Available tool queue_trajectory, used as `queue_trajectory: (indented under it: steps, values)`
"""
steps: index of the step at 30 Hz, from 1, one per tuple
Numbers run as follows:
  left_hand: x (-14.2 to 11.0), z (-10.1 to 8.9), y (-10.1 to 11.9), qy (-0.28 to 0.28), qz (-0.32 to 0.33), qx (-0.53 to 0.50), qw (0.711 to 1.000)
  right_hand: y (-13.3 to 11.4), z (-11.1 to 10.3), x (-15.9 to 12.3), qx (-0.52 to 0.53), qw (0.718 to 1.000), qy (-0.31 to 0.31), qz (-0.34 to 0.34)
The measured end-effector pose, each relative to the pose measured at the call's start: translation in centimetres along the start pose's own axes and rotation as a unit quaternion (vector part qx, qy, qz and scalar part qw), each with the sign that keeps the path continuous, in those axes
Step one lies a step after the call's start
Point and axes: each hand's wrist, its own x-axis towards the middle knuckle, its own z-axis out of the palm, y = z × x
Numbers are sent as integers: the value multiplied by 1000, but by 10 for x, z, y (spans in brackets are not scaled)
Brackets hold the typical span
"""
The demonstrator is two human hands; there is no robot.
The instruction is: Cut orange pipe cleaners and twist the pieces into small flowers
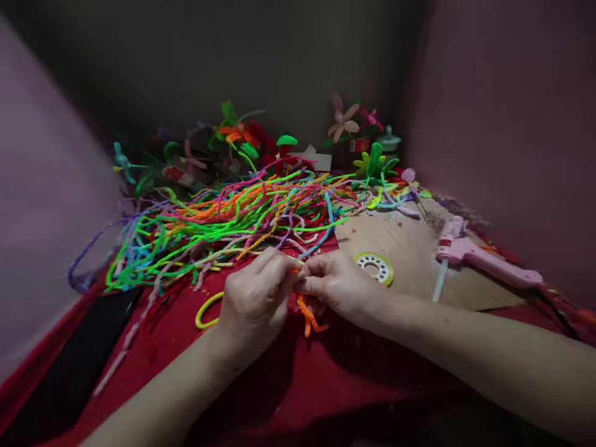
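Note:
My left hand and my right hand meet fingertip to fingertip above the red cloth. Both are closed in a pinch on an orange pipe cleaner, whose bent, forked end hangs below my fingers. A bit of orange also shows between the fingertips, but most of the held part is hidden. Partly behind my left hand lies a yellow ring. Just beyond my right hand is a tape roll with a white, holed core and yellow edge.
A big heap of coloured pipe cleaners spreads behind my hands. Pipe-cleaner flowers stand at the back. On a brown board at the right rests a pink glue gun. A black flat object lies at the left, on the red cloth.

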Motion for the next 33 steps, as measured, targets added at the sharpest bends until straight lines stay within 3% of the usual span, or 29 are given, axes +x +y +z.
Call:
queue_trajectory:
  steps: [2, 4, 7, 10, 13, 15, 16, 19, 20, 22, 24, 25, 27, 28, 30, 31, 33]
  values:
    - [8, -5, 2, -23, -108, -56, 992, -4, 0, -3, 21, 1000, 6, -3]
    - [13, -8, 2, -43, -210, -138, 967, -7, -1, -5, 52, 998, 14, -9]
    - [16, -11, 0, -68, -356, -311, 879, -8, -6, -2, 122, 992, 28, -26]
    - [15, -8, -2, -75, -396, -403, 821, -6, -11, 3, 178, 983, 22, -42]
    - [14, -5, 0, -168, -402, -417, 798, -4, -14, 6, 187, 981, 15, -54]
    - [13, -5, 2, -230, -384, -377, 811, -4, -14, 6, 168, 984, 28, -61]
    - [13, -5, 2, -240, -359, -334, 838, -4, -14, 5, 151, 986, 38, -64]
    - [9, -6, 0, -165, -191, -97, 963, -6, -11, 3, 80, 993, 60, -61]
    - [7, -7, -1, -127, -120, 3, 985, -6, -10, 2, 58, 995, 64, -57]
    - [4, -7, -4, -72, -9, 160, 985, -8, -8, 1, 32, 996, 71, -52]
    - [3, -7, -6, -52, 29, 208, 976, -8, -7, 1, 38, 995, 78, -57]
    - [4, -7, -6, -47, 15, 185, 981, -9, -7, 1, 47, 993, 80, -67]
    - [7, -8, -6, -27, -91, 63, 993, -9, -8, 3, 73, 989, 92, -91]
    - [9, -7, -6, -17, -174, -29, 984, -9, -9, 3, 88, 986, 102, -103]
    - [12, -5, -6, -9, -330, -226, 916, -11, -11, 4, 122, 978, 126, -117]
    - [14, -3, -5, -18, -379, -307, 873, -12, -12, 4, 138, 974, 134, -122]
    - [14, 3, -3, -59, -402, -416, 814, -13, -12, 3, 162, 969, 134, -130]
